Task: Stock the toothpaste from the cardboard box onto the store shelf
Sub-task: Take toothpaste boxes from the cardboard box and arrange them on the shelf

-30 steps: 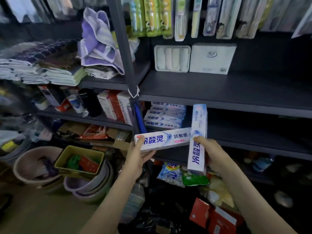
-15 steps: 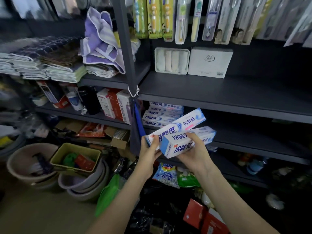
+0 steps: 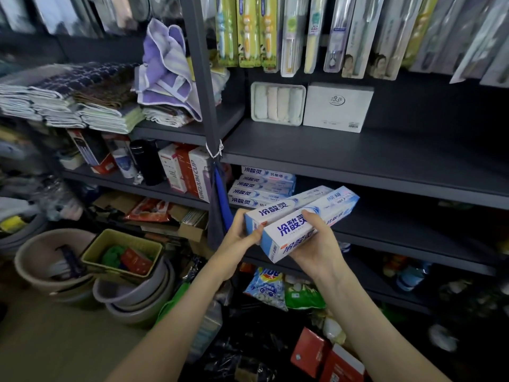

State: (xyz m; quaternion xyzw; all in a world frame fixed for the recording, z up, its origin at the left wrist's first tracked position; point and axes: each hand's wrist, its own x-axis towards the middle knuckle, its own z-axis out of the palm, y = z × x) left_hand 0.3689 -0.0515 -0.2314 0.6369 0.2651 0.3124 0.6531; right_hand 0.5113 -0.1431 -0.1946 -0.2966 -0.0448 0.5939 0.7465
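Two white-and-blue toothpaste boxes lie side by side in front of the dark shelf (image 3: 399, 235). My left hand (image 3: 239, 232) grips the near end of the left toothpaste box (image 3: 286, 209). My right hand (image 3: 316, 244) wraps around the right toothpaste box (image 3: 308, 224), which points up and right toward the shelf. A stack of several identical toothpaste boxes (image 3: 261, 186) lies on that shelf just behind, at its left end. No cardboard stock box is plainly visible.
A grey upright post (image 3: 205, 106) stands left of the stack with a blue strap hanging from it. Toothbrush packs (image 3: 303, 31) hang above a shelf with a white box (image 3: 337, 107). Basins and a basket (image 3: 121, 255) sit on the floor left; bags and red packs lie below.
My right hand turned its box from upright to lying alongside the left box. Both boxes are now held together, parallel, and raised closer to the shelf.
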